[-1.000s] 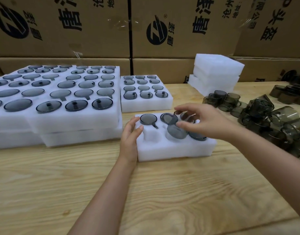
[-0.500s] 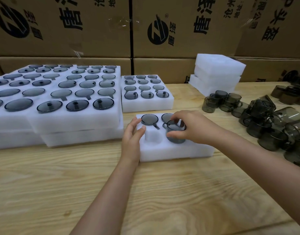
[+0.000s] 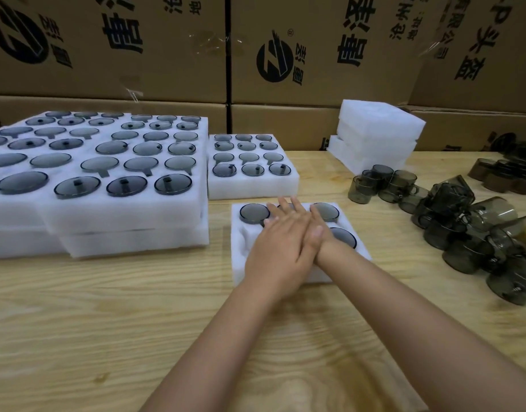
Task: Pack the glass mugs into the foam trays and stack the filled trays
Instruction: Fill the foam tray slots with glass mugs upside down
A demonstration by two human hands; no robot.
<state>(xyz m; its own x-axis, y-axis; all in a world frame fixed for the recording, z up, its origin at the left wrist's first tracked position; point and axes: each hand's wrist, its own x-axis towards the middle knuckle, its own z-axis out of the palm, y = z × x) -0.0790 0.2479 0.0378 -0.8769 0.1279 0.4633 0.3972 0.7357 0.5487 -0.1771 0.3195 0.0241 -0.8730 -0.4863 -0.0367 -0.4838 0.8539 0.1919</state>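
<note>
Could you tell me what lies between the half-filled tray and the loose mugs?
Only bare wooden table separates the tray and loose mugs, in the head view.

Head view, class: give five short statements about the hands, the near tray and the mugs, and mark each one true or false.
1. The left hand and right hand both lie flat on the near tray. True.
2. The right hand holds a mug. False: its fingers are straight and hold nothing.
3. Loose mugs lie on the table to the right of the tray. True.
4. The foam stack stands at front left. False: it stands at back right, by the boxes.
5. Every pocket of the near tray is filled. False: a pocket at its left is empty.
</note>
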